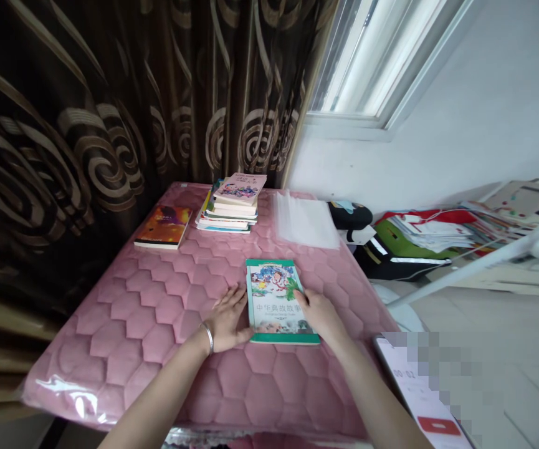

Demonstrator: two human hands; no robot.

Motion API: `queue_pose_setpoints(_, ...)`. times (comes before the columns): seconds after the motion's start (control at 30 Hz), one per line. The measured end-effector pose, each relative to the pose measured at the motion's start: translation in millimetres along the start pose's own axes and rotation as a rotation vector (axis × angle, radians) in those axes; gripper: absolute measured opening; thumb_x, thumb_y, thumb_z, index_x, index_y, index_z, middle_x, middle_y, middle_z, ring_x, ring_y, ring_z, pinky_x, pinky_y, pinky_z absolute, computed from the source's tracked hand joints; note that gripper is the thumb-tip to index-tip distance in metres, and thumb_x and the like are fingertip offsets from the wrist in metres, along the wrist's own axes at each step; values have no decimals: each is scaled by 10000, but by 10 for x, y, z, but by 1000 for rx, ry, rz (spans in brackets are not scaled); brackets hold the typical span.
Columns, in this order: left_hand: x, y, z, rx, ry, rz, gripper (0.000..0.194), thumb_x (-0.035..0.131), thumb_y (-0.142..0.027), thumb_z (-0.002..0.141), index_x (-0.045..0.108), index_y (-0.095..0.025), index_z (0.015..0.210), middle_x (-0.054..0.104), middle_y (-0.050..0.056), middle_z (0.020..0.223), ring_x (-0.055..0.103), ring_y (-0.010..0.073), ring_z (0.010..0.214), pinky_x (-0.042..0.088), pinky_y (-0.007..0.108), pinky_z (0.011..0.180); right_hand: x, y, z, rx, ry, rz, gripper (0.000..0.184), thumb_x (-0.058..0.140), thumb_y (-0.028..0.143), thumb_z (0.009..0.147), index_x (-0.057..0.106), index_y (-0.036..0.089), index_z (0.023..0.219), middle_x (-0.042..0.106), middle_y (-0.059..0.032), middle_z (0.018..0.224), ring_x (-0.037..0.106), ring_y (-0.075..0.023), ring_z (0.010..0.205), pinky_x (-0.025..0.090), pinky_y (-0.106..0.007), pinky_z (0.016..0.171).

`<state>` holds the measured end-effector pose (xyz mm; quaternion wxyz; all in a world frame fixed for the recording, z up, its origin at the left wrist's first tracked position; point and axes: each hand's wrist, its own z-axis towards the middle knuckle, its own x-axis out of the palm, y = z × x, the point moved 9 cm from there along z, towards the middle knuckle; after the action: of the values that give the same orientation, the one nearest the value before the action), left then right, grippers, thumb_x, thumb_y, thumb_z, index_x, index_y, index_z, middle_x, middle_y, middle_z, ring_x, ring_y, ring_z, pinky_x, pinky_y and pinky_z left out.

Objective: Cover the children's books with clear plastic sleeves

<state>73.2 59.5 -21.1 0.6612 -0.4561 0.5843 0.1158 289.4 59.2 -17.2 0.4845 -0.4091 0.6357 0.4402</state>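
Observation:
A paperback book (276, 302) with a green-bordered illustrated cover lies face up on a pink quilted surface (157, 312) with a clear plastic cover. Flat beside its left edge rests my left hand (228, 317), fingers stretched out and the thumb at the lower left corner. A silver bangle (209, 337) circles that wrist. My right hand (321, 315) is closed at the book's right edge, with fingertips over the cover; part of its grip is hidden.
Farther back stand a stack of books (232, 209), an orange-and-dark book (164, 226) and a pile of clear plastic sheets (304, 219). A phone (419, 386) showing a timer is at lower right. A patterned curtain (124, 112) hangs at left; bags and papers (423, 234) lie beyond.

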Motion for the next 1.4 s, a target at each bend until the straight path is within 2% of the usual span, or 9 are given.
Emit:
queue_pose_setpoints(0.1, 25, 9, 4, 10, 2, 14, 966, 583, -604, 740, 220, -113, 1489, 172, 148, 1566, 85, 343, 1445, 147, 527, 1167, -2, -7, -10, -1, -14, -17, 423, 307, 396, 986, 644, 143, 1019, 712, -137, 998, 650, -249, 966, 418, -287, 758)
queue_pose_setpoints(0.3, 79, 40, 27, 45, -9, 17, 1001, 568, -666, 724, 185, -165, 1501, 150, 117, 1574, 69, 345, 1446, 148, 543, 1160, -17, -13, -33, -11, -35, -18, 427, 296, 387, 989, 648, 147, 997, 711, -126, 979, 653, -241, 938, 413, -282, 755)
queue_pose_setpoints(0.5, 58, 3, 14, 23, 20, 30, 1005, 558, -652, 735, 164, -139, 1504, 102, 111, 1579, 27, 325, 1451, 121, 524, 1171, 13, -17, -31, -17, -59, -5, 402, 312, 374, 987, 646, 150, 994, 711, -116, 965, 651, -233, 931, 416, -281, 753)
queue_pose_setpoints(0.67, 41, -25, 3, 8, 15, 39, 984, 538, -638, 754, 172, -110, 1499, 115, 134, 1574, 31, 315, 1452, 105, 510, 1177, 29, -19, -43, 15, -56, -10, 411, 295, 375, 989, 634, 145, 1024, 703, -123, 973, 647, -241, 938, 420, -296, 757)
queue_pose_setpoints(0.83, 30, -31, -6, 4, -7, 37, 958, 551, -610, 756, 176, -139, 1501, 115, 126, 1575, 39, 310, 1452, 117, 512, 1174, 36, 5, -50, 26, -30, -9, 418, 283, 368, 991, 616, 131, 1082, 705, -134, 1001, 645, -246, 960, 425, -304, 792)
queue_pose_setpoints(1.0, 30, -22, -11, -8, -4, 49, 950, 526, -623, 773, 184, -112, 1498, 131, 139, 1571, 48, 322, 1450, 127, 505, 1175, 55, 6, -41, 23, -48, -34, 447, 243, 373, 997, 594, 120, 1109, 710, -147, 968, 666, -243, 916, 433, -313, 785)
queue_pose_setpoints(1.13, 25, -35, 1, -8, -35, 29, 886, 476, -632, 809, 226, -118, 1487, 157, 146, 1568, 84, 325, 1448, 148, 517, 1170, 84, -8, -26, 29, -27, -29, 449, 238, 382, 994, 575, 132, 1152, 710, -145, 967, 673, -254, 898, 444, -330, 760)
queue_pose_setpoints(1.27, 15, -2, 16, -92, -91, 12, 867, 458, -637, 823, 264, -84, 1463, 197, 186, 1555, 135, 319, 1443, 162, 512, 1170, 94, -11, -18, 31, -15, -17, 444, 243, 387, 993, 571, 141, 1163, 712, -137, 979, 670, -253, 924, 443, -335, 784)
queue_pose_setpoints(1.4, 23, -39, 27, -105, -78, 26, 847, 481, -585, 831, 179, -159, 1498, 126, 146, 1577, 101, 313, 1449, 167, 535, 1158, 92, -9, -22, 34, -9, -9, 453, 236, 397, 992, 578, 143, 1144, 714, -139, 978, 670, -256, 928, 446, -338, 787)
